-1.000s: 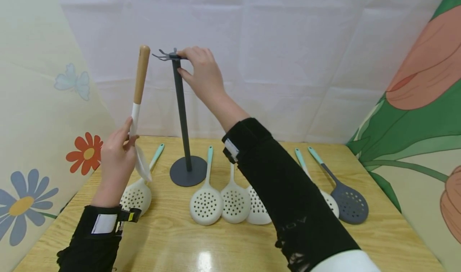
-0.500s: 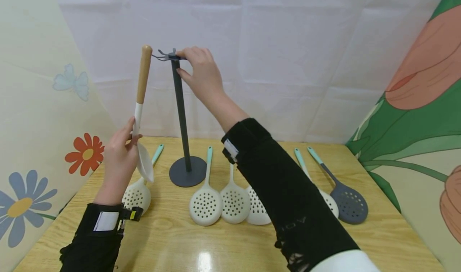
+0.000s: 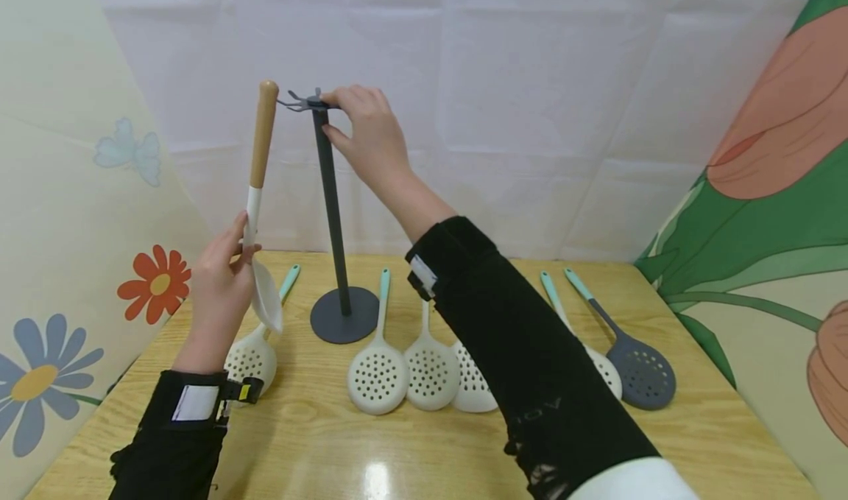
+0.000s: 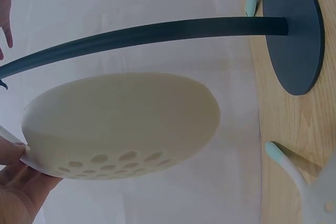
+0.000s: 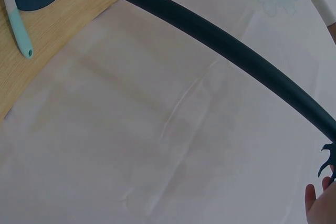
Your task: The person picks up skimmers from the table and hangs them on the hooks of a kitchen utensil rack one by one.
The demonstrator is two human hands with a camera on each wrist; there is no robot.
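Note:
A dark grey utensil stand [image 3: 331,198] rises from a round base [image 3: 344,316] at the back of the table, with small hooks [image 3: 301,102] at its top. My right hand [image 3: 367,135] pinches the top of the stand by the hooks. My left hand [image 3: 218,290] grips a white slotted skimmer with a wooden handle [image 3: 260,139], held upright to the left of the pole, its wooden end level with the hooks. The skimmer's perforated head [image 4: 123,124] fills the left wrist view, with the pole [image 4: 147,32] behind it. The right wrist view shows the pole [image 5: 220,40] and a hook tip.
Several slotted skimmers lie on the wooden table [image 3: 397,448]: one white by my left wrist [image 3: 252,356], white ones in the middle [image 3: 379,371], a dark grey one [image 3: 639,371] at the right. White cloth hangs behind; flowered panels stand on both sides.
The skimmer in my left hand has turned slightly and shifted a little toward the pole. My right hand has stayed at the top of the stand.

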